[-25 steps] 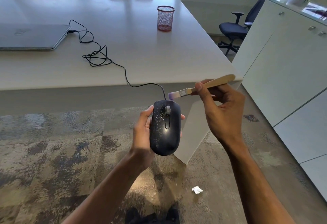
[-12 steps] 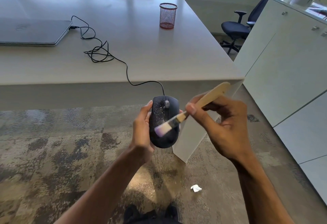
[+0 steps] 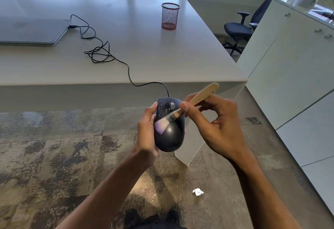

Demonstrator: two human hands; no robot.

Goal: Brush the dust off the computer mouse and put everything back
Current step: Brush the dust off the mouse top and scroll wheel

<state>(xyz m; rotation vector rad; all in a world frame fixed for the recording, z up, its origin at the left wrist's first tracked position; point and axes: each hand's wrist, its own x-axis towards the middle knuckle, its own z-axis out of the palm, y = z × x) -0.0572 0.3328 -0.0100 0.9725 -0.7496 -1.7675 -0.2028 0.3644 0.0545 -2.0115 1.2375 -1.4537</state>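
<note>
Off the tabletop's (image 3: 162, 62) near edge, the left hand (image 3: 146, 129) clasped the speckled black corded plastic mouse (image 3: 170, 134) while right-hand fingers (image 3: 188, 110) pinched the wooden-handled brush (image 3: 180, 110) mid-stroke; dust remained, nothing returned yet.

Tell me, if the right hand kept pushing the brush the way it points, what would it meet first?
The brush in the right hand already touches the mouse; beyond that, probably the left hand at the mouse's side, though depth is unclear.
</note>
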